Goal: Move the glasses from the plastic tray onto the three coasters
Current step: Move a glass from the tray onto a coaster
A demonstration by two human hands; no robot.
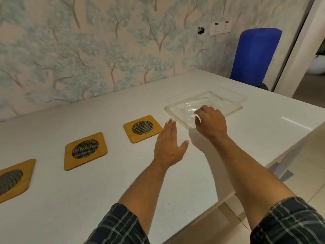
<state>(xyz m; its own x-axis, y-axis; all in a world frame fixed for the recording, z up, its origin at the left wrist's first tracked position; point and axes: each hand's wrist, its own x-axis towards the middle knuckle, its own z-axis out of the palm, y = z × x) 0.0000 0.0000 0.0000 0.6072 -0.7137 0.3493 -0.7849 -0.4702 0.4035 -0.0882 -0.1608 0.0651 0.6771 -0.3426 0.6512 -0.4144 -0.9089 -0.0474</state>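
Note:
A clear plastic tray sits on the white table at the right. Transparent glasses lie on their sides in it and are hard to tell apart. My right hand reaches over the tray's near edge. Its fingers and thumb curl around the near end of one glass, and whether the grip is closed does not show. My left hand lies flat just left of the tray, fingers straight, thumb spread, holding nothing. Three wooden coasters with dark mesh centres run leftward: near, middle, far left.
The white table meets a tree-patterned wall behind. Its right edge runs diagonally from near the blue chair down towards me, with tiled floor beyond. A wall socket is above the table.

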